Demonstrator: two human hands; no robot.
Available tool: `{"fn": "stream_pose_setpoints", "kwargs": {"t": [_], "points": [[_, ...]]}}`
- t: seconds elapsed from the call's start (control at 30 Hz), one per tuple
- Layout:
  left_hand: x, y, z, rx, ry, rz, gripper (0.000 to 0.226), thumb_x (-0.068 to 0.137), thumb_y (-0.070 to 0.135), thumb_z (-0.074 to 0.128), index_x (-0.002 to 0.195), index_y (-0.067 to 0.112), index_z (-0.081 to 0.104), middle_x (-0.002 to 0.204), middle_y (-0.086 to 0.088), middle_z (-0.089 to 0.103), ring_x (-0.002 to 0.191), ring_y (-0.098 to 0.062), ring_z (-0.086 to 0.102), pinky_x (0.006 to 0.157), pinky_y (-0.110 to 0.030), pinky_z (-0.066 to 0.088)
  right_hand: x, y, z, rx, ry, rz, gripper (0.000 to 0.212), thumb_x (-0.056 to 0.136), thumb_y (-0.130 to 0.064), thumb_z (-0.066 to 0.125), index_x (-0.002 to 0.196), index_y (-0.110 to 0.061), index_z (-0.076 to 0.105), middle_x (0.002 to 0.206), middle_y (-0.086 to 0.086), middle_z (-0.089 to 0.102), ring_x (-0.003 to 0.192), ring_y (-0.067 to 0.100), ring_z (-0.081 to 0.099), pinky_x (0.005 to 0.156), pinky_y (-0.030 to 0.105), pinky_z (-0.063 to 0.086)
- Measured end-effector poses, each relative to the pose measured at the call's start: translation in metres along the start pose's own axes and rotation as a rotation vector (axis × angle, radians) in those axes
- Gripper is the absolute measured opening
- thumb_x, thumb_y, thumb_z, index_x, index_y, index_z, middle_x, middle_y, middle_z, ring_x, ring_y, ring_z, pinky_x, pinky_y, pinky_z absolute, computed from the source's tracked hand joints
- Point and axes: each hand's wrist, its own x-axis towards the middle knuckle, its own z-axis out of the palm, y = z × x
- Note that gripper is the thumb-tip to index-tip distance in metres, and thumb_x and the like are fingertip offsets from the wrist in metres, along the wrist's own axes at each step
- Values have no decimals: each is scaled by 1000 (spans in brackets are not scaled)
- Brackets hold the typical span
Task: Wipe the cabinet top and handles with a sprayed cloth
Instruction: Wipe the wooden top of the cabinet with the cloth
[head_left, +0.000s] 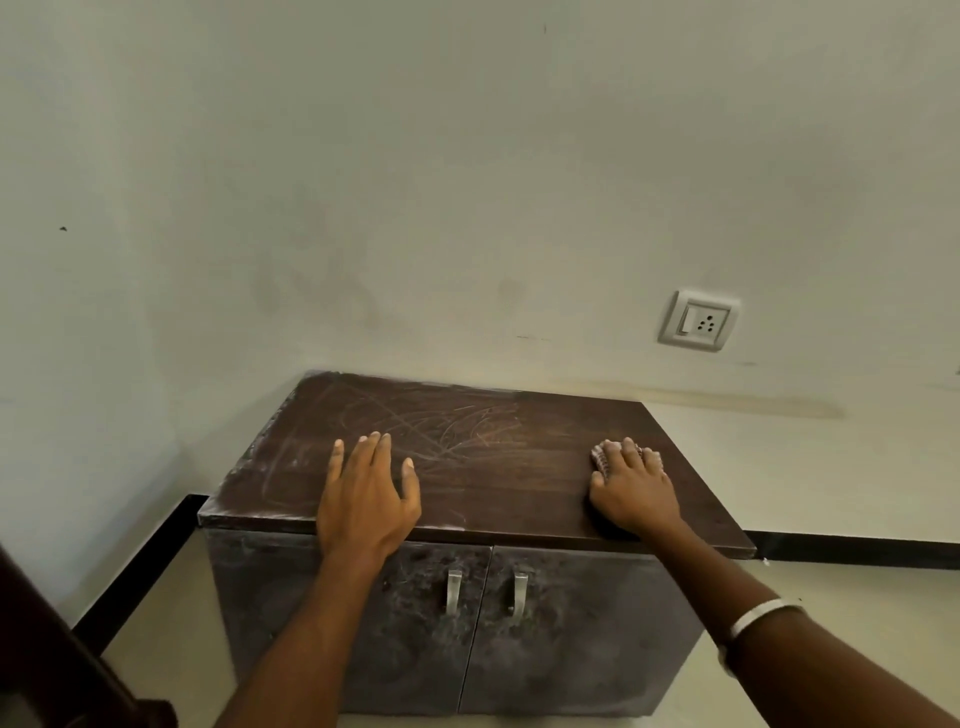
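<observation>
A low dark wooden cabinet stands against the wall, its top (483, 467) dusty and scratched on the left half, darker on the right. My left hand (366, 499) lies flat on the top near the front edge, fingers apart, holding nothing. My right hand (631, 488) presses down on a small checked cloth (601, 460) near the top's right side; the cloth shows only around my fingers. Two metal handles, the left one (453, 592) and the right one (518, 595), hang side by side where the two dusty doors meet.
A pale wall rises behind the cabinet, with a white switch and socket plate (698, 320) above its right end. A black skirting strip (857, 548) runs along the floor. A dark wooden piece of furniture (62, 654) juts in at the lower left.
</observation>
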Motion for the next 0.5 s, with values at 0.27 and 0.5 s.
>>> {"fn": "stream_pose_setpoints", "kwargs": {"t": [0.27, 0.5], "points": [[0, -1, 2, 6, 23, 1, 65, 94, 45, 23, 144, 8, 39, 149, -8, 42, 142, -17, 32, 122, -38, 8, 4, -113, 25, 41, -36, -296, 59, 99, -43, 26, 155, -25, 16, 164, 6, 6, 151, 29, 0, 123, 46, 2], [1, -1, 3, 0, 24, 6, 58, 97, 42, 32, 144, 8, 39, 150, -7, 41, 142, -17, 31, 122, -37, 8, 9, -130, 36, 93, -40, -425, 56, 99, -43, 26, 153, -29, 21, 163, 0, 14, 151, 24, 6, 123, 43, 9]]}}
